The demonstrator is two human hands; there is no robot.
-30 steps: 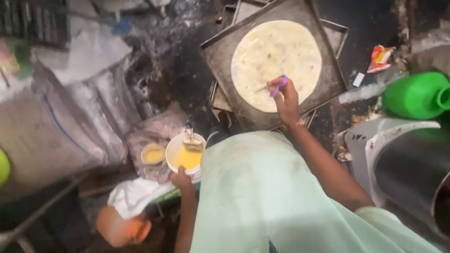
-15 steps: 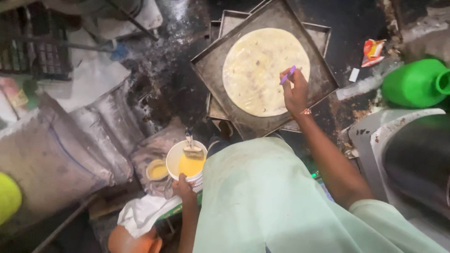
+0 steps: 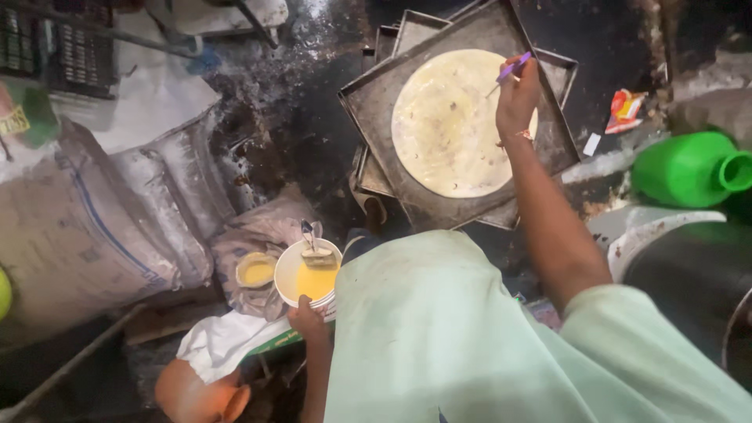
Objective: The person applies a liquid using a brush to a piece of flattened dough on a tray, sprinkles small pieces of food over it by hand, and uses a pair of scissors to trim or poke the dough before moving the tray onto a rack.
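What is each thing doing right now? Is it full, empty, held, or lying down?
Right hand: shut on a purple-handled brush, over the flatbread.
Left hand: gripping the white bowl's rim.
White bowl: part full of yellow liquid, a utensil resting inside.
Flatbread: flat on the tray, shiny.
Square tray: stacked on other trays.
Small cup: holds yellow liquid.
Green jug: lying sideways, open.

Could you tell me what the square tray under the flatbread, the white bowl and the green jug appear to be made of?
The square tray looks like thin sheet metal, dull and darkened, with folded rims. The white bowl, held by the left hand, seems to be smooth plastic, though enamel is possible. The green jug looks like moulded plastic, evenly coloured with a soft sheen.
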